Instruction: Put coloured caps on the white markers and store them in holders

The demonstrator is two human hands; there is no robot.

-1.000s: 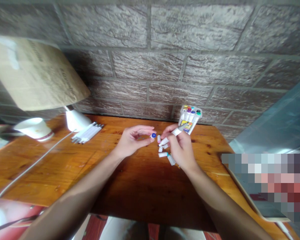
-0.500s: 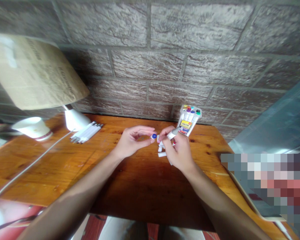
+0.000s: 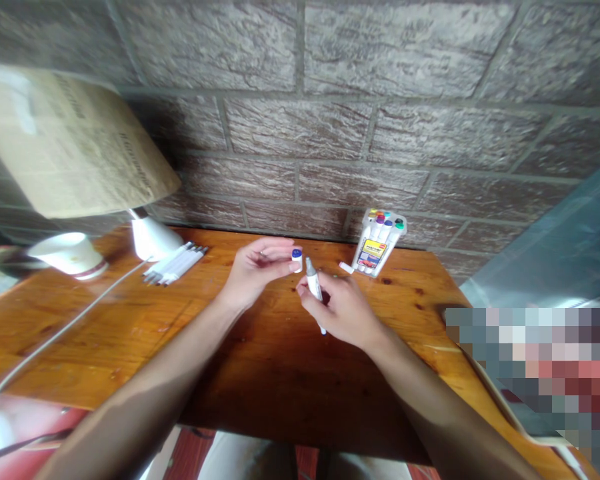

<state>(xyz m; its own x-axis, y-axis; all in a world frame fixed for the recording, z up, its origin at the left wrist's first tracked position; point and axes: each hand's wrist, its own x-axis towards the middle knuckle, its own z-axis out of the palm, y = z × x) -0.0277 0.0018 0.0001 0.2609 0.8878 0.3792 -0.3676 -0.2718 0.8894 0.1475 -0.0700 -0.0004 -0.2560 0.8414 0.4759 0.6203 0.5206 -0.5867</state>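
Observation:
Between the thumb and fingers of my left hand (image 3: pixel 257 270) is a white marker cap (image 3: pixel 297 261) with a blue top. My right hand (image 3: pixel 343 303) grips an uncapped white marker (image 3: pixel 313 283), its grey tip end pointing up. Cap and marker are close together but apart. Behind my right hand a white cap with a pinkish end (image 3: pixel 347 267) lies on the table. A clear case of markers (image 3: pixel 375 250) with coloured tops stands just beyond it, its front bearing a yellow label. My right hand hides part of the table beneath it.
On the wooden table (image 3: pixel 260 373), several white markers (image 3: pixel 175 265) lie in a row at the left. Near them are a lamp (image 3: pixel 150 233) with its cord and a paper cup (image 3: pixel 70 253). A tablet-like device (image 3: pixel 510 400), partly pixelated, lies at the right edge. A brick wall (image 3: pixel 330 133) rises behind.
My right hand has turned the marker tip-up and lowered it slightly. My left hand has shifted a little left and up with the blue-topped cap, now held more upright.

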